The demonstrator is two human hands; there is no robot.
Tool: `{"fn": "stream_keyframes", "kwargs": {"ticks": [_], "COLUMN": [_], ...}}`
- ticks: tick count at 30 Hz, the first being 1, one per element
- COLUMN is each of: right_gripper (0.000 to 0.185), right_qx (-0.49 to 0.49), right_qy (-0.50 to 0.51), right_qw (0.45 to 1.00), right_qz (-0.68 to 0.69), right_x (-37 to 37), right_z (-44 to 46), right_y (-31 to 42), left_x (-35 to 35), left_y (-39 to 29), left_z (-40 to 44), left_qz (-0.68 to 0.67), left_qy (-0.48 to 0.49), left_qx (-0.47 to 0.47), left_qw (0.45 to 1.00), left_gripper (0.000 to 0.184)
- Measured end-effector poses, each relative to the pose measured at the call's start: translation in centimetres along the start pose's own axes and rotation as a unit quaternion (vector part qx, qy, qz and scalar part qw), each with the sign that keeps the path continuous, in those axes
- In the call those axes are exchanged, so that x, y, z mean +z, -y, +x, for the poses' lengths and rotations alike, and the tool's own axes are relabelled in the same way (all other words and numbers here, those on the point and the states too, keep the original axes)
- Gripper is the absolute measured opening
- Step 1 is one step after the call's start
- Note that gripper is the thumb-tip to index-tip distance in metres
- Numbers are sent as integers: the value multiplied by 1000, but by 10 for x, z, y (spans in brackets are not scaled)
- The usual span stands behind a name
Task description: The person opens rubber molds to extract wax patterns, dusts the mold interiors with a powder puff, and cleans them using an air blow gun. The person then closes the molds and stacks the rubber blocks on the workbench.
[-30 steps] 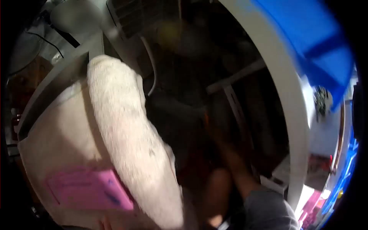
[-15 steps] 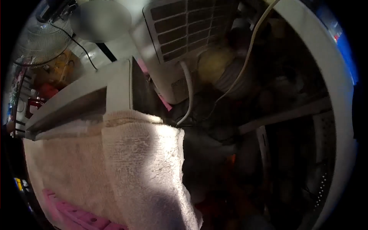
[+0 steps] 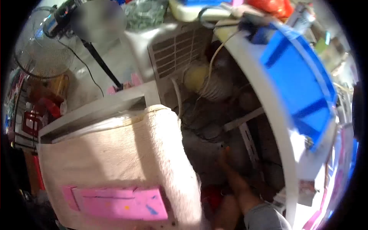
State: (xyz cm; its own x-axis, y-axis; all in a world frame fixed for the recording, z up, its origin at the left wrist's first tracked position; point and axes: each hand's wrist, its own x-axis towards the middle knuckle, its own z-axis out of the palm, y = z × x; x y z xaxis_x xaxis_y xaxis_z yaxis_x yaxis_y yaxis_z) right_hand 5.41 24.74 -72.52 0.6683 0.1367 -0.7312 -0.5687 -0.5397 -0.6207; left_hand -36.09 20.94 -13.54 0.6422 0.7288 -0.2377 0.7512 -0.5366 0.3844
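Neither of my hands shows at this moment. A pale towel-like cloth (image 3: 115, 153) covers the padded surface at the left, and its right side hangs over the edge. On the cloth lies a flat pink piece (image 3: 122, 204) with small blue and yellow marks. Beside the cloth, a bare leg (image 3: 239, 188) and grey shorts (image 3: 266, 217) are in view at the bottom.
A curved white table edge (image 3: 274, 103) runs down the right, with a blue tray (image 3: 299, 80) on it. Behind stand a vented white unit (image 3: 176, 53) with a hose (image 3: 177, 92) and a fan (image 3: 44, 50). A cable hangs near the table.
The view has swung about, bringing the blue tray and the leg back into sight. More of the pink piece shows than half a second ago. The fingers at the bottom edge a second ago are gone.
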Motion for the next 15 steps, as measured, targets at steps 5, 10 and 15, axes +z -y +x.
{"fn": "stream_keyframes", "kwargs": {"ticks": [5, 10, 15], "right_gripper": [12, 16, 22], "right_qx": [-418, -457, -204], "right_qy": [-189, -87, 246], "right_qw": [795, 877, 946], "right_qz": [-397, -119, 57], "right_x": [4, -43, -112], "right_z": [-246, -345, -501], "right_y": [183, 225, 261], "left_x": [10, 22, 3], "left_y": [2, 7, -36], "left_z": [0, -6, 12], "left_qz": [-24, 3, -174], "left_qy": [-130, -196, -262], "left_qx": [39, 87, 120], "left_qw": [990, 977, 941], "left_gripper": [35, 46, 66]}}
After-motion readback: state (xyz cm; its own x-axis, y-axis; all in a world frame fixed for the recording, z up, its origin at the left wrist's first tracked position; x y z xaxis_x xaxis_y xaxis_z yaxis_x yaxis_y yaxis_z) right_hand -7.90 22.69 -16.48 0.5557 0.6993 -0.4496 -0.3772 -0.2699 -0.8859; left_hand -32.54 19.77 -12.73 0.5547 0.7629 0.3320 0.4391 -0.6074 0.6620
